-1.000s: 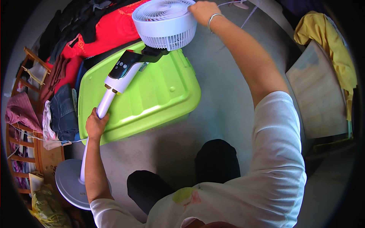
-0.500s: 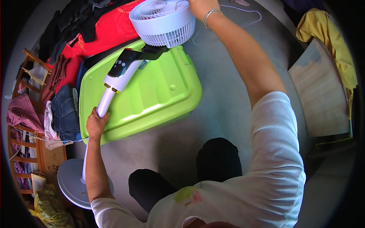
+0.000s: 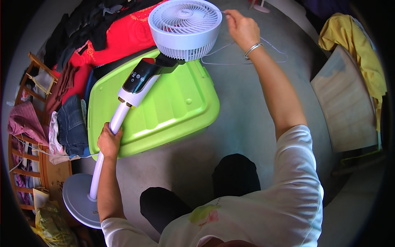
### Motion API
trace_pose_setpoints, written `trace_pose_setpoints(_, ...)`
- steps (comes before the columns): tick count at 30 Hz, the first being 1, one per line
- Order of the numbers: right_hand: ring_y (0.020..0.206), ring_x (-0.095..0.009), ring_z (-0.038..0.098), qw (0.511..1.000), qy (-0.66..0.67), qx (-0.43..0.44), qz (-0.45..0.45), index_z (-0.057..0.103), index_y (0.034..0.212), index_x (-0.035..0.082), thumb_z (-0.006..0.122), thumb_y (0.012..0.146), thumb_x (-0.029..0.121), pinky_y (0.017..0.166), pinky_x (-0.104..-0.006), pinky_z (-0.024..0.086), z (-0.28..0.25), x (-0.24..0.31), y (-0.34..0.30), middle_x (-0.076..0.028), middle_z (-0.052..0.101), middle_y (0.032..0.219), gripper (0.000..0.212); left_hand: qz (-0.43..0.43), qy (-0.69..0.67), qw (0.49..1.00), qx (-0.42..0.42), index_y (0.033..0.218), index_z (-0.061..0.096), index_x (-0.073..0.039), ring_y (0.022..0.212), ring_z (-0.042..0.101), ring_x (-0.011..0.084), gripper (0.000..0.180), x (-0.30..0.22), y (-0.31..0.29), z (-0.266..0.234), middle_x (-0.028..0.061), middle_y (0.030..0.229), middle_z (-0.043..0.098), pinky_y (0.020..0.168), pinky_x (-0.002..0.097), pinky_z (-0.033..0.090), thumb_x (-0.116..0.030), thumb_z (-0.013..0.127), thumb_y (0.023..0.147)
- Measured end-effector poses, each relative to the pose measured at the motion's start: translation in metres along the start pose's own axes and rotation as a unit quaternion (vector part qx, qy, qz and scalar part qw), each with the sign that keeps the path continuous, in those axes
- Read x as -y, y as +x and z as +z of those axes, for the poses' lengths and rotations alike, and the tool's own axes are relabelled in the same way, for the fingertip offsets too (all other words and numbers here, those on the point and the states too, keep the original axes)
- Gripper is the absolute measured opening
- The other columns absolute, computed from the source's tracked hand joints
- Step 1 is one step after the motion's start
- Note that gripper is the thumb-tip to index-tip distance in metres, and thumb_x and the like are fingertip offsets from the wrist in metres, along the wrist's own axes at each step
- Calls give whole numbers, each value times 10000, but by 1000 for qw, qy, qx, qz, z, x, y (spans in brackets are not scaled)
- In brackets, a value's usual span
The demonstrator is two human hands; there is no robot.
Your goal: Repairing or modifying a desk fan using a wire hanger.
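A white pedestal fan leans over to the upper right, its round head [image 3: 185, 18] tilted with the spiral grille facing up. My left hand [image 3: 109, 142] is wrapped round the fan's pale pole, below the black control panel [image 3: 139, 78]. The grey round base [image 3: 78, 197] rests at the lower left. Beside the fan head, my right hand [image 3: 243, 31] is closed, thumb and finger pinched on a thin wire clothes hanger [image 3: 230, 64]. The hanger's hook end reaches the grille's right edge; whether it touches is unclear. Under the fan is a green lidded storage box [image 3: 164, 119].
Red cloth [image 3: 125, 41] and dark clothes lie behind the box. Folded jeans [image 3: 72, 125] and a wooden rack [image 3: 29, 156] with clothes stand at left. A yellow garment [image 3: 349, 41] drapes over a pale panel [image 3: 347, 99] at right. A plastic bag [image 3: 53, 224] sits lower left.
My right hand has moved down and to the right with the hanger, away from the top of the fan head. The fan head has shifted slightly right, with more of its grille showing.
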State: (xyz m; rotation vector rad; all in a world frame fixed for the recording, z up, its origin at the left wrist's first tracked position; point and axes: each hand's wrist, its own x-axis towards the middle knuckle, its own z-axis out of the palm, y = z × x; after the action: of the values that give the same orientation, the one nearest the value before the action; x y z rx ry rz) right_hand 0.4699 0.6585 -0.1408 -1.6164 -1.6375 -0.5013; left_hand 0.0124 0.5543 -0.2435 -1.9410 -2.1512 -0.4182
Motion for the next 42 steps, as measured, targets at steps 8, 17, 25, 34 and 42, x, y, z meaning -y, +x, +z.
trace_pose_setpoints(8,652,-337,613,998,-14,48,-27,593,1041,201,510,827,209,598,-440,498,13,-9,-13,-141,634,723,230,-3,19,999,-44,963,541,-73,753,605,322,364,-2,-8,5,127,866,623,634,416,485,-258,690,687)
trace_pose_setpoints(17,880,-303,608,981,-12,187,-54,528,1175,230,516,833,261,768,-420,487,34,15,4,-126,635,956,344,-7,10,1000,-21,992,529,-60,758,603,350,407,-3,-5,2,167,849,624,650,430,470,-313,669,705)
trace_pose_setpoints(25,951,-282,590,977,-15,211,-9,545,1157,245,504,838,293,825,-407,468,41,23,18,-98,626,1014,325,-17,16,1000,5,981,532,-68,734,611,327,402,1,-1,2,146,830,627,640,422,485,-316,677,701)
trace_pose_setpoints(34,946,-280,592,979,20,201,-4,602,1076,237,554,793,372,821,-406,466,51,17,24,-87,627,1019,318,-3,9,1000,15,989,536,-66,739,617,323,413,2,2,1,149,822,631,648,415,488,-331,673,703)
trace_pose_setpoints(42,764,-252,631,985,32,151,-76,625,1027,189,603,775,381,691,-388,498,60,13,21,-68,660,795,318,-32,9,998,51,998,530,-71,739,612,332,416,2,3,-1,155,815,628,652,421,475,-331,672,705)
